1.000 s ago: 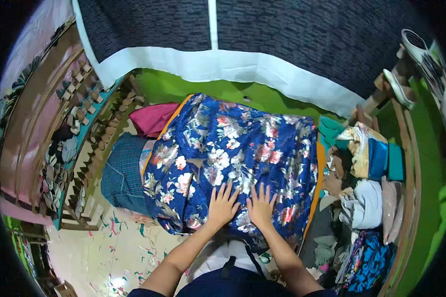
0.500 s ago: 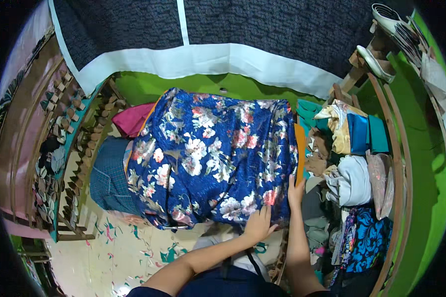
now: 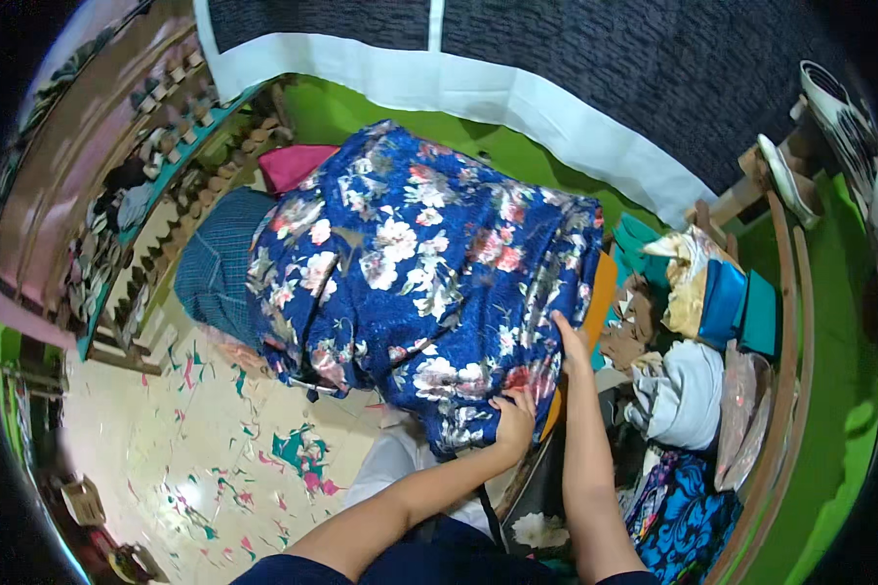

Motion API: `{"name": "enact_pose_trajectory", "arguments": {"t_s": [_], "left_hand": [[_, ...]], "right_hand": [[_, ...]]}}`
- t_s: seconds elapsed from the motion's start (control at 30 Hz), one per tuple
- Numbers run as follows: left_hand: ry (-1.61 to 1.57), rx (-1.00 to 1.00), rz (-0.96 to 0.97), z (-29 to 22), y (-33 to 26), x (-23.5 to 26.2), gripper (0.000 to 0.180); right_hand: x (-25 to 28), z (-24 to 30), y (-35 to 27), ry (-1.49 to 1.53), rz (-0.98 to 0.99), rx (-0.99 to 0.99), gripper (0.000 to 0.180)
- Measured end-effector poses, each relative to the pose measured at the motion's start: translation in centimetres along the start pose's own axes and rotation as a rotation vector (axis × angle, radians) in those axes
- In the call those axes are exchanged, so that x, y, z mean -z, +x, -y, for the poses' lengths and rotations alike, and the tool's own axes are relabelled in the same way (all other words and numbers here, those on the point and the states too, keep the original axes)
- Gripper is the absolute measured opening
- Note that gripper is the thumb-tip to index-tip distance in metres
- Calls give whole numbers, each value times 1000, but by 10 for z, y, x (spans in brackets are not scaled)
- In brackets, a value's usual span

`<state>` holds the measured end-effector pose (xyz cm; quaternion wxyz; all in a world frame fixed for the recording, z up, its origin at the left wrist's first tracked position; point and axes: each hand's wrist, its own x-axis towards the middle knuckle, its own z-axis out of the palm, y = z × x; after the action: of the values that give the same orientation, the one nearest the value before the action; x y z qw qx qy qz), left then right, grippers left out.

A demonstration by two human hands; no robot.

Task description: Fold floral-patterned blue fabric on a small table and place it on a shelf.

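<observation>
While both my forearms rise from the lower edge of the frame, the blue floral cloth (image 3: 419, 283) lies spread just above and to the left of them, filling the centre of the picture. Its long axis runs from the upper middle down toward the lower middle, tilted a little to the right. My left hand (image 3: 513, 421) rests with curled fingers on the cloth's near edge, low in the centre; whether it pinches the fabric or only presses on it, I cannot tell. My right hand (image 3: 570, 337) lies flat and extended along the cloth's right border, a little higher in the frame, next to an orange strip (image 3: 600, 302) that shows from under it. The two hands are near each other but not touching, both at the lower right corner of the cloth, the left one closer to my body.

The cloth drapes over a raised surface whose shape is hidden. To the right stand folded fabrics (image 3: 712, 331) on a shelf; at left, a patterned floor (image 3: 195, 439); along the top, a dark curtain with a white band (image 3: 517, 97) against green.
</observation>
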<state>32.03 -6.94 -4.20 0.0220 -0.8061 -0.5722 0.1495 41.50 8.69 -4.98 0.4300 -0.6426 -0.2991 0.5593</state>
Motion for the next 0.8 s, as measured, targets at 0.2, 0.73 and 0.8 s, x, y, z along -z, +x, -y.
{"name": "enact_pose_trajectory", "arguments": {"t_s": [0.2, 0.73, 0.8], "left_hand": [[-328, 12, -184, 17, -9, -6, 42], [-712, 257, -115, 42, 6, 3, 25], [-732, 220, -138, 50, -4, 7, 33]], "right_hand": [[13, 14, 27, -97, 35, 52, 66], [-34, 42, 17, 496, 315, -100, 32], [-10, 39, 47, 596, 307, -165, 38]]}}
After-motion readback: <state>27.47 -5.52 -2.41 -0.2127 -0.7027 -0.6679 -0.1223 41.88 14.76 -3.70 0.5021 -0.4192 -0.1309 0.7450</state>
